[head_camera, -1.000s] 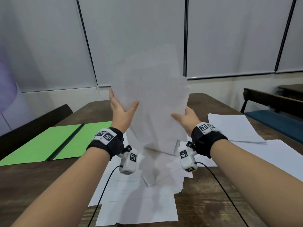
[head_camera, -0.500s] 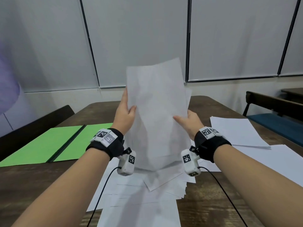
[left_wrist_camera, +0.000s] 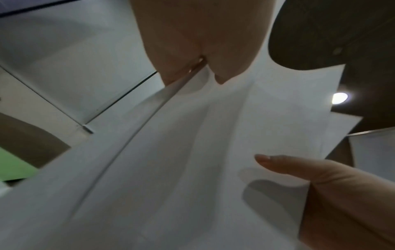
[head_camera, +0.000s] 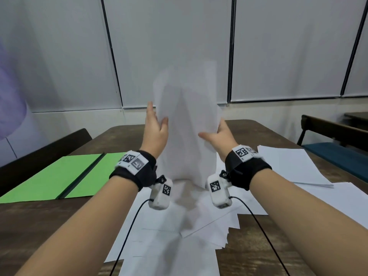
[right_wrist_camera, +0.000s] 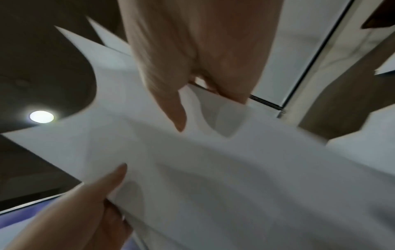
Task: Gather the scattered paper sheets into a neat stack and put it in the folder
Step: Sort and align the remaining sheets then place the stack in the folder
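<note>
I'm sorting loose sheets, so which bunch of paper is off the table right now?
The upright bundle held between the left hand and right hand; the other sheets lie flat on the table.

- The held paper sheets [head_camera: 187,124] are plain white, shaded grey where they bow.
- The loose sheets [head_camera: 175,226] on the desk are white too.
- The folder [head_camera: 49,180] is bright green with a dark spine stripe.
- The desk [head_camera: 39,226] is dark brown wood grain.
- The wrist straps [head_camera: 139,172] are black, carrying white tags with black square-code patterns.
- The wrist cameras [head_camera: 218,191] are white, with black cables.
- The wall blinds [head_camera: 169,36] are pale grey between black strips.
- The seat cushion [head_camera: 338,156] is dark blue.
</note>
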A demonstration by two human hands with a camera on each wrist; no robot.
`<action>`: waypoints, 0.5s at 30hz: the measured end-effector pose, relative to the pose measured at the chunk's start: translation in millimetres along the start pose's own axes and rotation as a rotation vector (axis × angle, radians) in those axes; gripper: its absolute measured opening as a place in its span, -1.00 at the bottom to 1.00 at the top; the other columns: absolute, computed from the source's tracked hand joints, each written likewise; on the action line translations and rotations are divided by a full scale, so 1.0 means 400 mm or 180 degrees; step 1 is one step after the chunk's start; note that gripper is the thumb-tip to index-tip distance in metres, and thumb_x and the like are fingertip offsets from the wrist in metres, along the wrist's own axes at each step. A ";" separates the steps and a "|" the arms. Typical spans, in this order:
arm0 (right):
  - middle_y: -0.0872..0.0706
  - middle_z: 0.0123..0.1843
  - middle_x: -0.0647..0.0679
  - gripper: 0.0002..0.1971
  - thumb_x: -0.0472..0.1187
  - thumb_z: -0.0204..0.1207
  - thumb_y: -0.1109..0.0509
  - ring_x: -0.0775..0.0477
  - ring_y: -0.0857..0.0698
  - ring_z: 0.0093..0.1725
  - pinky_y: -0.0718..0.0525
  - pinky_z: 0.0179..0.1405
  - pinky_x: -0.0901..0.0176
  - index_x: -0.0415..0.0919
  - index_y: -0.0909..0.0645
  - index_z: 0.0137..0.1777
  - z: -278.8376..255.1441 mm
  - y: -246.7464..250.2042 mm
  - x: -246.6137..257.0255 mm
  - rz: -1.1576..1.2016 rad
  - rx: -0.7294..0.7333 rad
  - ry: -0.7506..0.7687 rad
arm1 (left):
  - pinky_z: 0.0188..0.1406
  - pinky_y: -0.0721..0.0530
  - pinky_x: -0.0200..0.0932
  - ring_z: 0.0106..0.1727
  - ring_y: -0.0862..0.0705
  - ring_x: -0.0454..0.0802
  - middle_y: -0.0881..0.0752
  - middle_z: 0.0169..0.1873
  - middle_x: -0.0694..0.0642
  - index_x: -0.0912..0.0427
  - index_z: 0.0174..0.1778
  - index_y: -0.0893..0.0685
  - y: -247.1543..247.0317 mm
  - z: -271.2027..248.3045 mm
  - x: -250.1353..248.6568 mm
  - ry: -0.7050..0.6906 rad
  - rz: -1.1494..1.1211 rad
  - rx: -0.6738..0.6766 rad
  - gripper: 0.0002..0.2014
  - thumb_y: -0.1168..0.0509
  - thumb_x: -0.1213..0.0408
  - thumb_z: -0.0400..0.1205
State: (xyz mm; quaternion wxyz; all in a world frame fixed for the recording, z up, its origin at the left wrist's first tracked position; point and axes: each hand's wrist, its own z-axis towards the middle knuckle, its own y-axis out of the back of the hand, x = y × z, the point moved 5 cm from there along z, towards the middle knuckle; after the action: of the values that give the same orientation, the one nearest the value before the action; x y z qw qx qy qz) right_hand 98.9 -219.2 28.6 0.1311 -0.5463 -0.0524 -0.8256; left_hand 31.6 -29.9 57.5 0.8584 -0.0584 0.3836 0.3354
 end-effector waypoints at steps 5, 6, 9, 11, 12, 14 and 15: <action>-0.77 0.14 -0.07 -0.51 -0.21 0.35 -0.61 -0.12 -0.75 0.14 -0.63 0.33 -0.15 -0.17 -0.57 0.27 0.020 0.027 -0.145 -0.0362 0.0023 -0.0686 | 0.43 -0.34 -0.34 0.44 -0.40 -0.30 -0.32 0.48 -0.13 0.10 0.67 0.18 0.021 -0.034 0.097 0.0447 -0.0127 -0.0060 -0.10 -0.36 0.34 0.62; -0.78 0.13 -0.07 -0.57 -0.18 0.38 -0.59 -0.13 -0.75 0.14 -0.63 0.33 -0.17 -0.16 -0.61 0.24 0.024 0.030 -0.165 -0.0412 0.0030 -0.0704 | 0.47 -0.39 -0.22 0.45 -0.45 -0.19 -0.37 0.51 -0.06 0.08 0.67 0.13 0.027 -0.034 0.118 0.0549 -0.0150 -0.0114 -0.10 -0.38 0.32 0.60; -0.79 0.07 -0.11 -0.77 -0.29 0.46 -0.51 -0.20 -0.76 0.11 -0.65 0.28 -0.22 -0.10 -0.65 0.09 0.026 0.024 -0.177 -0.0385 -0.0045 -0.0587 | 0.49 -0.46 0.00 0.43 -0.54 0.00 -0.52 0.44 0.09 0.19 0.61 -0.11 0.033 -0.032 0.163 0.0717 -0.0165 -0.0288 -0.24 -0.40 0.32 0.58; -0.79 0.01 -0.11 -0.74 -0.44 0.46 -0.43 -0.24 -0.76 0.11 -0.68 0.23 -0.19 -0.04 -0.65 -0.02 0.026 0.015 -0.148 -0.0340 -0.0094 -0.0378 | 0.46 -0.49 0.02 0.39 -0.58 -0.03 -0.58 0.38 0.10 0.23 0.56 -0.22 0.029 -0.029 0.154 0.0561 -0.0203 -0.0388 -0.34 -0.38 0.39 0.58; -0.79 -0.01 -0.11 -0.69 -0.49 0.44 -0.39 -0.23 -0.77 0.10 -0.70 0.21 -0.17 -0.01 -0.64 -0.06 0.030 0.011 -0.126 -0.0328 -0.0103 -0.0251 | 0.44 -0.52 -0.01 0.36 -0.60 -0.09 -0.60 0.35 0.06 0.22 0.54 -0.24 0.028 -0.022 0.140 0.0438 -0.0242 -0.0418 -0.36 -0.36 0.41 0.58; -0.79 0.02 -0.08 -0.63 -0.51 0.42 -0.36 -0.17 -0.77 0.08 -0.73 0.17 -0.10 0.03 -0.61 -0.03 0.044 0.002 -0.085 -0.0252 -0.0060 -0.0049 | 0.33 -0.59 -0.23 0.25 -0.64 -0.27 -0.63 0.23 -0.10 0.09 0.53 -0.22 0.030 0.000 0.099 0.0251 -0.0346 -0.0455 -0.34 -0.37 0.42 0.57; -0.78 0.04 -0.07 -0.62 -0.50 0.42 -0.39 -0.13 -0.77 0.08 -0.73 0.15 -0.05 0.03 -0.59 0.02 0.049 -0.004 -0.072 -0.0177 -0.0026 0.0002 | 0.30 -0.59 -0.27 0.25 -0.63 -0.27 -0.62 0.22 -0.09 0.01 0.53 -0.21 0.034 0.012 0.091 0.0222 -0.0362 -0.0480 -0.31 -0.40 0.38 0.56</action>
State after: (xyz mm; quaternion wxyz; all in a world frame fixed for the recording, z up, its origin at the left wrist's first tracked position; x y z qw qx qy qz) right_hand 126.2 -208.7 10.2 0.1059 -0.5450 -0.0642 -0.8293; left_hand 43.7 1.4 37.5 0.8554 -0.1561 0.3830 0.3119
